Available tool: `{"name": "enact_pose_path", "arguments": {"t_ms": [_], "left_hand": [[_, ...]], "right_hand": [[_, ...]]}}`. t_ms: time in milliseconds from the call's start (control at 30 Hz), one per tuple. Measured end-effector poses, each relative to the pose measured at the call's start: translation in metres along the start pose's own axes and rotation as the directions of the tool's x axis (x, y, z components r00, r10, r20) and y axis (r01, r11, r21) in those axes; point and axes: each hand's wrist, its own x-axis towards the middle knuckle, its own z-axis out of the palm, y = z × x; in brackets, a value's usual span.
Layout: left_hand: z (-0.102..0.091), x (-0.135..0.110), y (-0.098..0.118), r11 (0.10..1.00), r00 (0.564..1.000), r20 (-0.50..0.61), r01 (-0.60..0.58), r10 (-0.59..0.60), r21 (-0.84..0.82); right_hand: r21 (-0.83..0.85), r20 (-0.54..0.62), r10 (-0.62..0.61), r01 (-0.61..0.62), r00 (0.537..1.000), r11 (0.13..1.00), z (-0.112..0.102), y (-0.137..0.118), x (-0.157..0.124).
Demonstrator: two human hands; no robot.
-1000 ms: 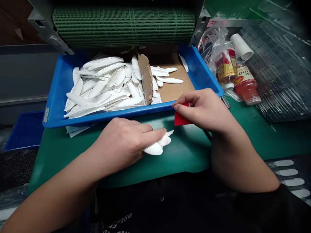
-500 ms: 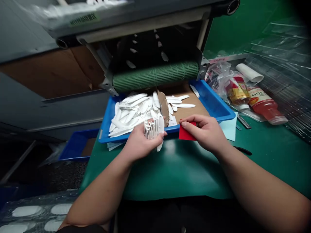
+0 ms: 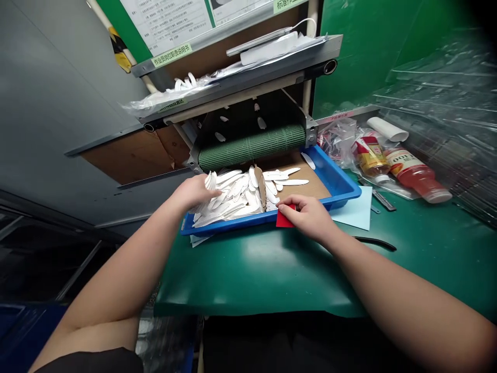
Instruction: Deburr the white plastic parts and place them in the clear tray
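Note:
My left hand [image 3: 193, 192] is closed around a small stack of white plastic pieces [image 3: 210, 180], held over the left half of the blue tray [image 3: 341, 182]. That half is heaped with several more white pieces [image 3: 233, 199]. A cardboard divider [image 3: 261, 192] splits the tray, and a few pieces lie on the cardboard floor to its right. My right hand [image 3: 308, 216] rests at the tray's front rim and pinches a red card [image 3: 284, 220] between thumb and fingers.
A green ribbed conveyor roller [image 3: 252, 146] sits just behind the tray, under a metal shelf [image 3: 240, 77]. Two bottles [image 3: 415, 173] in plastic wrap lie at the right. A pale blue sheet [image 3: 357, 212] and a dark tool [image 3: 375, 242] lie on the green mat [image 3: 264, 274].
My left hand lifted the stack of white pieces off the mat and carried it up and back over the tray. My head rose, showing the shelf. The right hand kept the red card.

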Motion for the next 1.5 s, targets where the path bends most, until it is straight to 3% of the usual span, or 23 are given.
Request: {"name": "enact_pose_path", "arguments": {"t_ms": [133,300,433,567,667,767,833,933,1000,1100,1167,1300,1400,1500], "left_hand": [[0.015,0.019,0.007,0.973,0.994,0.11,-0.007,-0.019,0.23],[0.032,0.023,0.017,0.949,0.985,0.168,-0.023,-0.032,0.314],[0.002,0.01,0.013,0.965,0.965,0.263,-0.072,0.004,0.25],[-0.041,-0.013,0.002,0.985,0.885,0.448,-0.163,0.122,0.054],[-0.05,-0.031,-0.003,0.959,0.807,0.54,-0.11,0.238,-0.26],[-0.027,-0.045,0.006,0.83,0.766,0.528,-0.014,0.368,-0.558],[-0.002,-0.053,0.019,0.776,0.745,0.515,-0.006,0.424,-0.63],[0.037,-0.062,0.04,0.706,0.703,0.492,-0.021,0.514,-0.708],[0.06,-0.065,0.049,0.637,0.714,0.42,-0.046,0.56,-0.77],[0.081,-0.065,0.052,0.575,0.77,0.348,-0.03,0.535,-0.818],[0.088,-0.065,0.05,0.586,0.787,0.351,-0.016,0.507,-0.811],[0.092,-0.074,0.046,0.597,0.782,0.351,-0.034,0.515,-0.802],[0.094,-0.082,0.048,0.669,0.84,0.29,-0.111,0.458,-0.735],[0.094,-0.088,0.052,0.751,0.881,0.235,-0.18,0.41,-0.635]], "right_hand": [[0.005,0.021,-0.006,0.006,1.0,1.0,0.003,0.002,0.0],[-0.01,0.031,-0.015,0.015,0.999,1.0,0.004,0.003,0.001],[0.0,0.028,-0.021,0.021,0.999,1.0,0.003,0.001,0.001],[0.029,0.053,-0.035,0.033,0.998,0.999,0.004,-0.002,-0.001],[0.067,0.084,-0.049,0.044,0.995,0.997,0.007,-0.005,-0.004],[0.129,0.124,-0.063,0.047,0.99,0.991,0.01,-0.007,-0.007],[0.255,0.159,-0.065,0.023,0.985,0.967,0.01,-0.008,-0.008],[0.51,0.208,-0.046,-0.069,0.977,0.858,0.011,-0.005,-0.005],[0.59,0.221,-0.017,-0.119,0.975,0.799,0.011,-0.001,-0.002],[0.607,0.233,0.027,-0.167,0.972,0.777,0.01,0.004,0.001],[0.578,0.25,0.037,-0.18,0.968,0.796,0.009,0.004,0.001],[0.434,0.225,0.038,-0.135,0.974,0.891,0.01,0.001,-0.003],[0.291,0.199,0.06,-0.118,0.978,0.949,0.013,-0.002,-0.006],[0.251,0.208,0.073,-0.125,0.975,0.96,0.017,-0.004,-0.009]]}}
